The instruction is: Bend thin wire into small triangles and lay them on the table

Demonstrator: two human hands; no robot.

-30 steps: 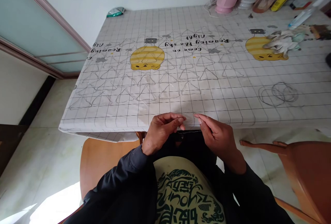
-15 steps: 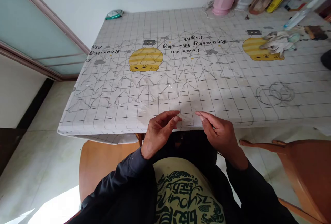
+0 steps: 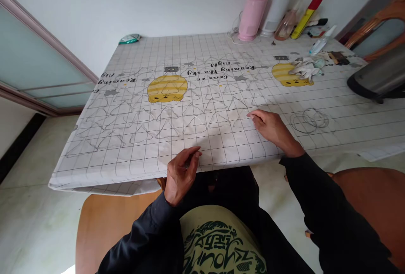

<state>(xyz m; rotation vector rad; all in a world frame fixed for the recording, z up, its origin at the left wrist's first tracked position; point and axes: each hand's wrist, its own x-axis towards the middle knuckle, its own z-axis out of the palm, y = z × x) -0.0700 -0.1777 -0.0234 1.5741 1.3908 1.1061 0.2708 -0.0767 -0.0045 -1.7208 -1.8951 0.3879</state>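
Observation:
My right hand [image 3: 268, 127] is over the table with thumb and forefinger pinched on a thin wire triangle [image 3: 241, 118], at the right end of the front row of similar shapes. Several more bent wire triangles [image 3: 168, 130] lie in rows across the checked tablecloth [image 3: 218, 147]. Close to the table's front edge, my left hand [image 3: 182, 173] is curled, thumb and forefinger tips nearly together; whatever is between them is hidden or too fine to see. Loose coils of thin wire [image 3: 310, 120] lie to the right of my right hand.
A metal kettle [image 3: 379, 73] stands at the right. At the back are a pink cylinder [image 3: 252, 17], a white cylinder [image 3: 276, 14], a yellow-and-red box [image 3: 306, 18] and a clear bottle [image 3: 322, 41]. Crumpled gloves [image 3: 306, 69] lie nearby. A green packet [image 3: 129, 39] sits at the back left corner.
My right hand has moved forward from the table edge to the end of the triangle row. My left hand stays near the edge. The view has shifted, bringing the kettle into sight.

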